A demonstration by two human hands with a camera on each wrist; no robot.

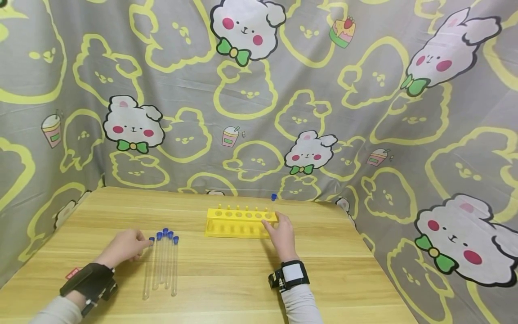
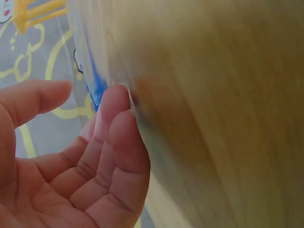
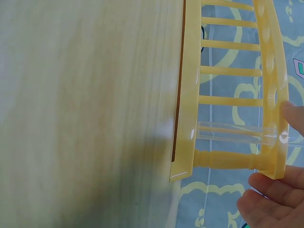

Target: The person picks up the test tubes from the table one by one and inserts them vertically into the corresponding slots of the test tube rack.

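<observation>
A yellow test-tube rack [image 1: 238,223] stands at mid table, with one blue-capped tube [image 1: 274,198] upright in its rightmost hole. That clear tube [image 3: 235,133] shows through the rack [image 3: 228,95] in the right wrist view. My right hand [image 1: 272,223] rests against the rack's right end, with the thumb [image 3: 294,116] on the top plate and the fingers [image 3: 270,199] loose beside it. Several clear blue-capped tubes [image 1: 163,263] lie side by side on the table. My left hand [image 1: 141,245] touches the leftmost one near its cap [image 2: 95,92] with relaxed fingertips [image 2: 114,102].
The wooden table [image 1: 226,274] is enclosed at the back and on both sides by a grey cartoon-print cloth [image 1: 259,112]. A small red object [image 1: 73,272] lies by my left wrist. The table's right edge runs close to the rack's side.
</observation>
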